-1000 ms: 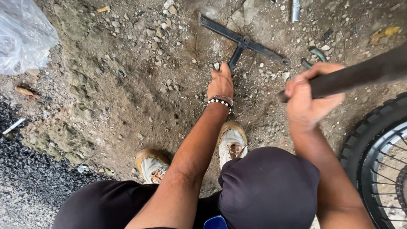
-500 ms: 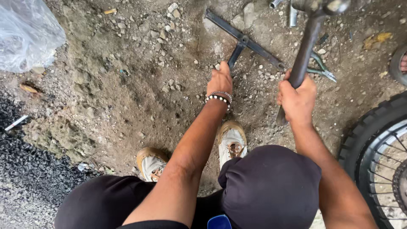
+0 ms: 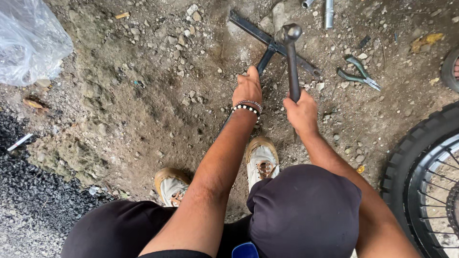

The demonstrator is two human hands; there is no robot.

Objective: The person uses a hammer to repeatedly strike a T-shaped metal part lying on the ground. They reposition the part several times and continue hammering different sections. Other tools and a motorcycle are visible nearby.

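Note:
My left hand [image 3: 248, 87], with a beaded bracelet at the wrist, presses down on the stem of a dark metal T-shaped tool [image 3: 266, 39] lying on the dirt ground. My right hand [image 3: 300, 113] grips the handle of a hammer [image 3: 290, 57]. The hammer's head is down at the junction of the T-shaped tool. I squat over the spot with both shoes on the ground below my hands.
Green-handled pliers [image 3: 358, 73] lie on the dirt to the right. Two metal sockets [image 3: 328, 10] rest at the top edge. A motorcycle wheel [image 3: 423, 177] stands at the right. A clear plastic bag [image 3: 29, 40] sits top left, dark gravel [image 3: 28, 196] at the lower left.
My right hand has swung the hammer from raised at the right down onto the T-shaped tool. My left hand has stayed on the tool's stem.

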